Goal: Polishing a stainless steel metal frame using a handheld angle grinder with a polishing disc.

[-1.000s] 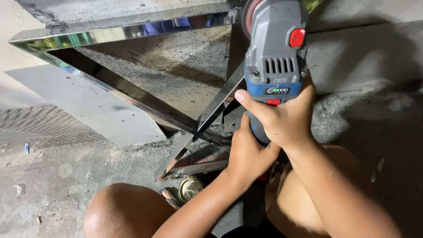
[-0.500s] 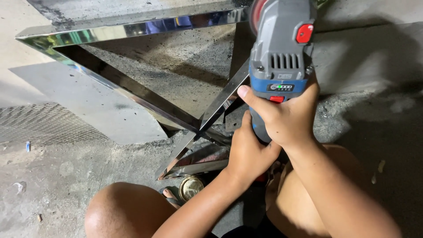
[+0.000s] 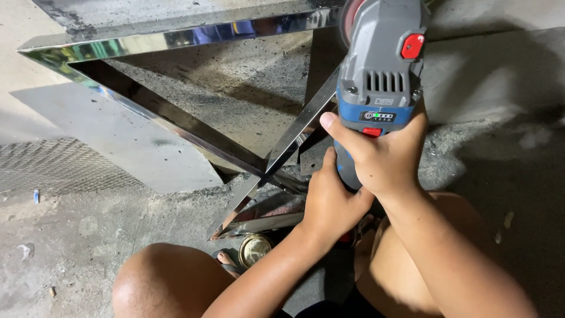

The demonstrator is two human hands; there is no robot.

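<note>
Both hands clamp the grinder [image 3: 379, 88]: left hand [image 3: 332, 203] wraps its lower end, right hand [image 3: 382, 156] closes just above. Its long axis runs straight away from them, disc [image 3: 351, 16] farthest, at the mirror-bright steel frame [image 3: 176, 38] beyond.

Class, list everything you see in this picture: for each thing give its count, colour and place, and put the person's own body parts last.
Cordless grinder: one, grey and blue with red buttons, upper middle, held over the frame.
Polished metal frame: one, mirror-bright bars crossing in an X, lying on the floor, centre left.
Round brass-coloured tin: one, on the floor below the frame, by the foot.
Wire mesh: one patch, grey, far left.
Concrete floor: grey, dusty, all around.
Knees: left knee bottom centre, right knee bottom right.
Left hand: one, fingers around the grinder's lower handle.
Right hand: one, gripping the grinder body.
</note>
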